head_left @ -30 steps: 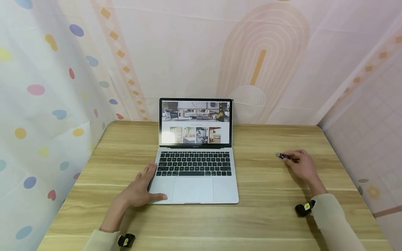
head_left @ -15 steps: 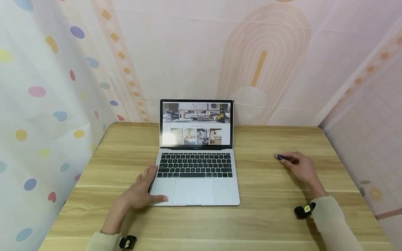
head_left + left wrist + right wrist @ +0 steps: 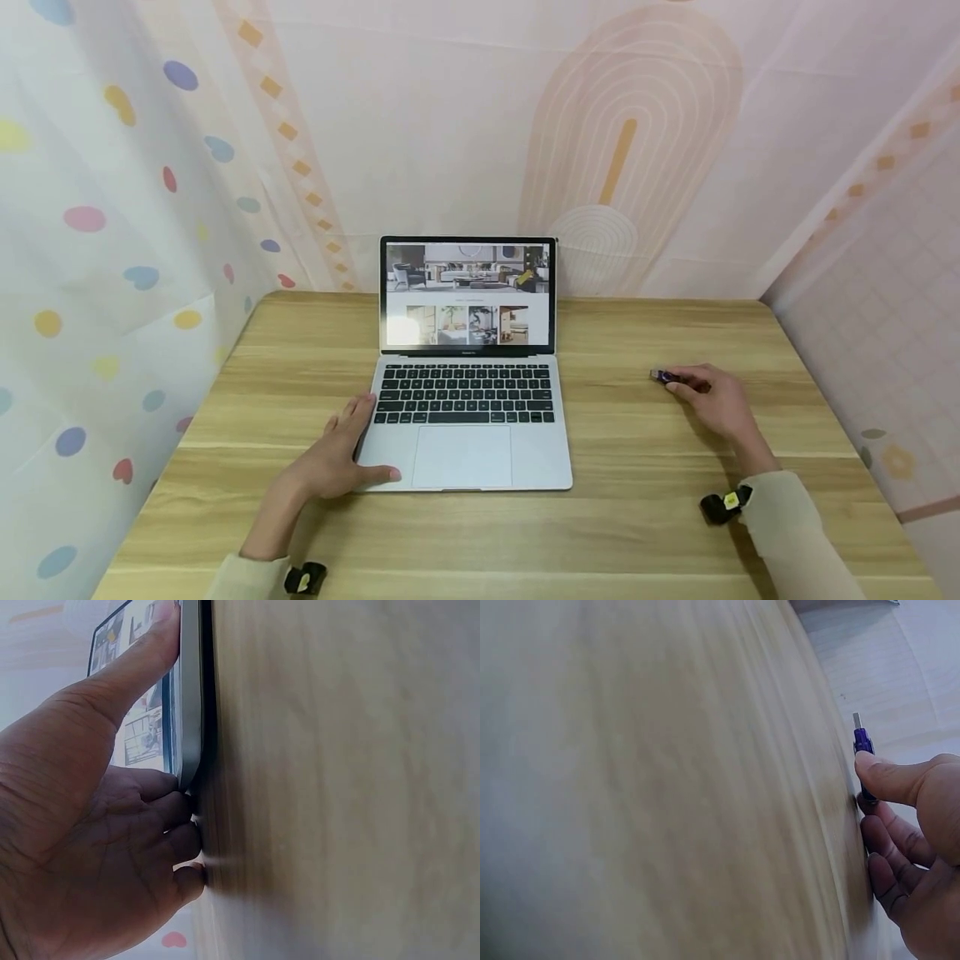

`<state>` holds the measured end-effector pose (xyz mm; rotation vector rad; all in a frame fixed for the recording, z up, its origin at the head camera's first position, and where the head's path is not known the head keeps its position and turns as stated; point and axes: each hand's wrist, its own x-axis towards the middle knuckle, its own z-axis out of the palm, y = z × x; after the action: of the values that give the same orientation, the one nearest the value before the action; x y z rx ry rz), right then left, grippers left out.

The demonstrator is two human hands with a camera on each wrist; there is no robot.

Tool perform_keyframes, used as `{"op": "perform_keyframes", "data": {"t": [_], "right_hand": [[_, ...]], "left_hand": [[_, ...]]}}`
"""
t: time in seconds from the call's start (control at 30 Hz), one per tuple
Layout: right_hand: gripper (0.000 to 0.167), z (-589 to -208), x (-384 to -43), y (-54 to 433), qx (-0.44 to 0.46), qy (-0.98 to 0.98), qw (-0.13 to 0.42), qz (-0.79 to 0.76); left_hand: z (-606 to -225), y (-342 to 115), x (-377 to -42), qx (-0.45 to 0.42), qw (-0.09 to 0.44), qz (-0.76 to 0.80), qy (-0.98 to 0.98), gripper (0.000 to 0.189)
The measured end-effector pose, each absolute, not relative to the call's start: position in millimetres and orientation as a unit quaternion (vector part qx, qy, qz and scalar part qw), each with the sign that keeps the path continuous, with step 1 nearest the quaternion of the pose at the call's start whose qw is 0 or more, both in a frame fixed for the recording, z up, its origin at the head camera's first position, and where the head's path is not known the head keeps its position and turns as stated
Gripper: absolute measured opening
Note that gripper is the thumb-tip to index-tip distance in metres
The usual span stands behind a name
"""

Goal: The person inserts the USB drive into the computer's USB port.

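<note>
A silver laptop (image 3: 461,454) stands unfolded on the wooden table, its lit screen (image 3: 468,292) showing a page of room pictures. My left hand (image 3: 333,450) holds it by the left side near the front corner. The thumb lies across the palm rest; in the left wrist view the other fingers (image 3: 180,840) bend against the side edge, tips down at the table. To the right of the laptop, my right hand (image 3: 716,402) pinches a purple USB flash drive (image 3: 862,740) between thumb and fingers. Its metal plug points left, toward the laptop, close over the tabletop.
The wooden table (image 3: 480,542) reaches back to a patterned cloth (image 3: 450,125) that hangs behind and on both sides. Bare tabletop lies between the laptop and the flash drive. Small black devices (image 3: 720,506) sit at both wrists, below the pale sleeves.
My right hand has moved slightly left, bringing the flash drive a little nearer to the laptop. The left hand stays in place on the laptop.
</note>
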<state>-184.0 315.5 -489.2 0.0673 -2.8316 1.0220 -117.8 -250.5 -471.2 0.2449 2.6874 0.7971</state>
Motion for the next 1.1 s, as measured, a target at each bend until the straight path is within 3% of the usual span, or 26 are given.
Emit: {"op": "perform_keyframes", "data": {"t": [0.3,1.1], "right_hand": [[0.025,-489.7,-184.9,309.6,0.038,-0.938,0.076,0.337],[0.025,-486.4,-190.7,273.6,0.063,-0.928,0.030,0.366]], "left_hand": [[-470.4,-250.5,-118.0,0.088,0.164,0.285,0.940,0.132],[-472.3,-250.9,-119.8,0.090,0.165,0.279,0.942,0.134]]}}
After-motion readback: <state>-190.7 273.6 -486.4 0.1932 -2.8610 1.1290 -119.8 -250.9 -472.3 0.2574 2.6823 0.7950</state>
